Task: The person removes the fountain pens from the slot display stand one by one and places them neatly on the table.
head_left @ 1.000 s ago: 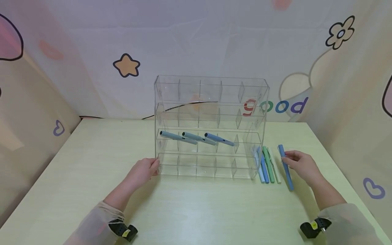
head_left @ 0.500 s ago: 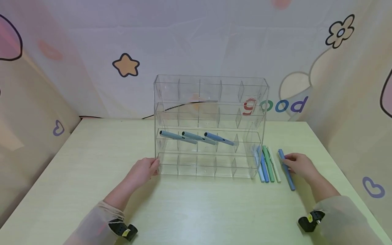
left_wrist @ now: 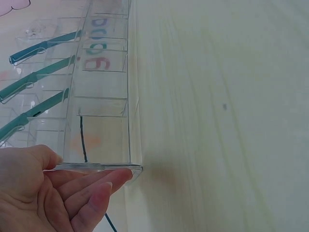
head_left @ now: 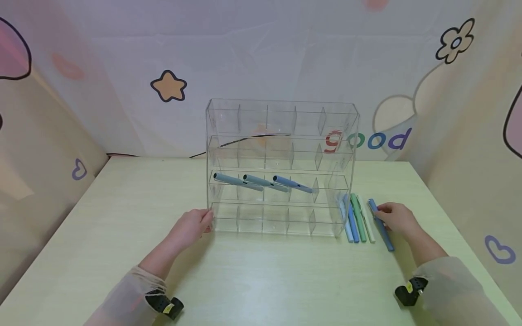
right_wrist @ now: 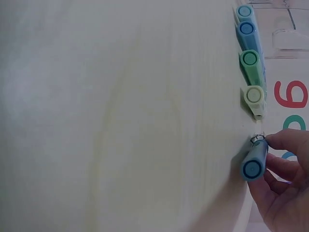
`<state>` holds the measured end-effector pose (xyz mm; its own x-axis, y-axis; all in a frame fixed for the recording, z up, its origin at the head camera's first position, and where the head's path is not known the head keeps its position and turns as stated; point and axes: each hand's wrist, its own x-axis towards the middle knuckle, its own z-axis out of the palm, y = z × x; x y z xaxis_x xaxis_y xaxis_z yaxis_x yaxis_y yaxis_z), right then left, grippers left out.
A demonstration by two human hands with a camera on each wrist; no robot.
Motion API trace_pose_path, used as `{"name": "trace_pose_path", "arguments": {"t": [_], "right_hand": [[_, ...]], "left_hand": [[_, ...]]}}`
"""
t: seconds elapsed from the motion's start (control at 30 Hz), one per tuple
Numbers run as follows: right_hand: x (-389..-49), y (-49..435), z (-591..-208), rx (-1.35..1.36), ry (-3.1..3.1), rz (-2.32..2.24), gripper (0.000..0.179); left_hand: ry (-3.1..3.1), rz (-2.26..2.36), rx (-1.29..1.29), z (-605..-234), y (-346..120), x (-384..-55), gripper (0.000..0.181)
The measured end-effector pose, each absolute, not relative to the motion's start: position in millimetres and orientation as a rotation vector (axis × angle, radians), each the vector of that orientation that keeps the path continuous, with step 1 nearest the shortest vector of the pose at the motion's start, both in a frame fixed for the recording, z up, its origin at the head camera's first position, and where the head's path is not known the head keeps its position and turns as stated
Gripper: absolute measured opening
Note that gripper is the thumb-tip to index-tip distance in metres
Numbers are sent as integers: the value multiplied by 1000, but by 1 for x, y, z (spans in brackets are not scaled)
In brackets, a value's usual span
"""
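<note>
A clear acrylic pen rack (head_left: 281, 154) with several tiers of compartments stands on the table. My left hand (head_left: 191, 227) grips its lower left side wall, thumb on one face and fingers on the other, as the left wrist view (left_wrist: 72, 193) shows. On the second tier from the bottom lie three slanting pens: a pale blue-green pen (head_left: 232, 179), another like it (head_left: 265, 183) and a bluer pen (head_left: 291, 183). To the right of the rack, my right hand (head_left: 399, 219) pinches a blue pen (right_wrist: 255, 162) between thumb and fingers, low over the table.
Beside the rack's right end lie a light blue pen (right_wrist: 245, 11), a darker blue pen (right_wrist: 247, 34), a green pen (right_wrist: 251, 65) and a pale green pen (right_wrist: 254, 99) in a row. A printed cloth backdrop (head_left: 261, 54) hangs behind the table (head_left: 261, 280).
My right hand has shifted slightly, and the far end of its blue pen has come nearer and lower, slanting the pen more. My left hand and the rack have stayed put.
</note>
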<state>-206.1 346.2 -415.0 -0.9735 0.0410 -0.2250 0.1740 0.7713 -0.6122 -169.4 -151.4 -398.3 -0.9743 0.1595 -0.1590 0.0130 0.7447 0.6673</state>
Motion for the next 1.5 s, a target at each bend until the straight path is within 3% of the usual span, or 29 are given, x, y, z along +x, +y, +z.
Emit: {"name": "trace_pose_path", "arguments": {"t": [1.5], "right_hand": [[-220, 339, -418, 91, 2791, -955, 42]], "left_hand": [[2719, 1058, 102, -400, -151, -173, 34]]}}
